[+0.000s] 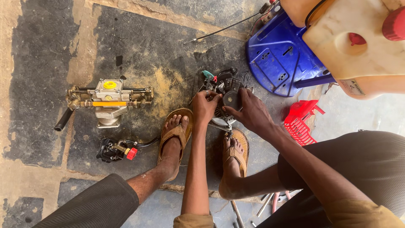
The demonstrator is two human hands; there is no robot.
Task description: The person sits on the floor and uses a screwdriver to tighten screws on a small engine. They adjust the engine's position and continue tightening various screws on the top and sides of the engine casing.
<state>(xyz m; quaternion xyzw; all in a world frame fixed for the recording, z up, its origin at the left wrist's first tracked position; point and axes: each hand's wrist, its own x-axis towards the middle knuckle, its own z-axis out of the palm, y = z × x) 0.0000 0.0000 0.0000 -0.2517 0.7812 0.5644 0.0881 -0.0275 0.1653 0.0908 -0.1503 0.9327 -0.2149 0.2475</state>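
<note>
With the small engine on the floor between both sandalled feet, left hand and right hand fingers pinch its housing; judged disassembly underway, next needing steady bracing.

One label shows: a small rectangular sticker on the lower side of the cream plastic tank at the upper right, just above the tank's bottom edge. It is pale with dark print and sits slightly tilted. No packages, signs or screens appear anywhere else in view
</note>
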